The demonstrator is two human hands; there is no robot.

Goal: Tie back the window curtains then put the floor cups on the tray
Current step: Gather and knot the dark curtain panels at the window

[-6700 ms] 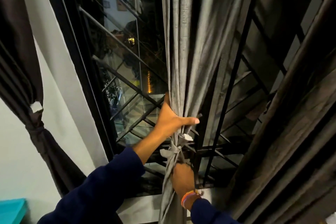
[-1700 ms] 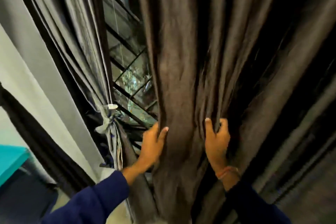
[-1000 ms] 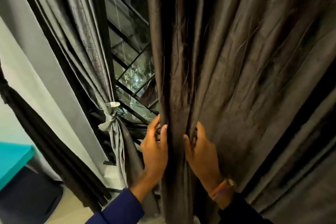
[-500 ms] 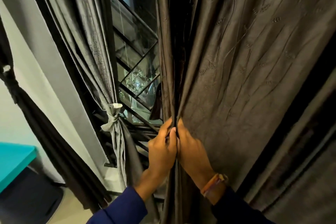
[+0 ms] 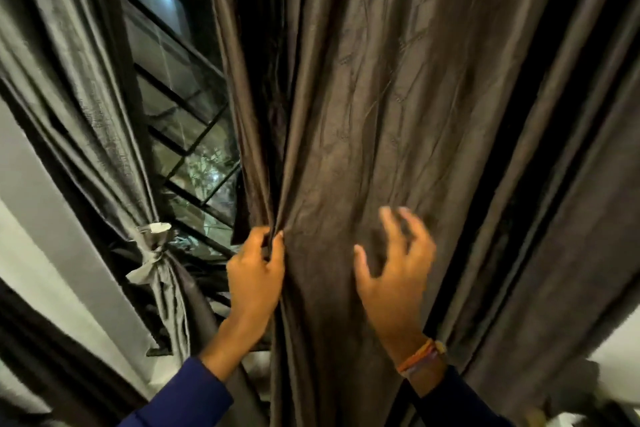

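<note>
Left hand (image 5: pixel 256 274): pinches gathered edge of brown curtain (image 5: pixel 398 114), unchanged.
Right hand (image 5: pixel 394 267): half a second ago pressed beside left; now off folds, fingers spread, blurred, reaching rightward. Judgement: gathering more width before tying.
Grey curtain (image 5: pixel 86 121): tied (image 5: pixel 152 239), far left.
Cups, tray: unseen.

Dark brown curtain (image 5: pixel 398 121): showing a satin sheen, with faint tone-on-tone stitched vine lines running across its folds. Grey curtain (image 5: pixel 86 97): gleaming silvery grey, its tie (image 5: pixel 152 250) matching in grey with a white label at the top. Window grille (image 5: pixel 180 94): showing black bars, with green foliage glinting behind the glass. Wall (image 5: pixel 45 218): appearing white. Sleeve (image 5: pixel 183 399): showing deep blue. Wristband (image 5: pixel 420 357): showing orange, pink and purple strands.
</note>
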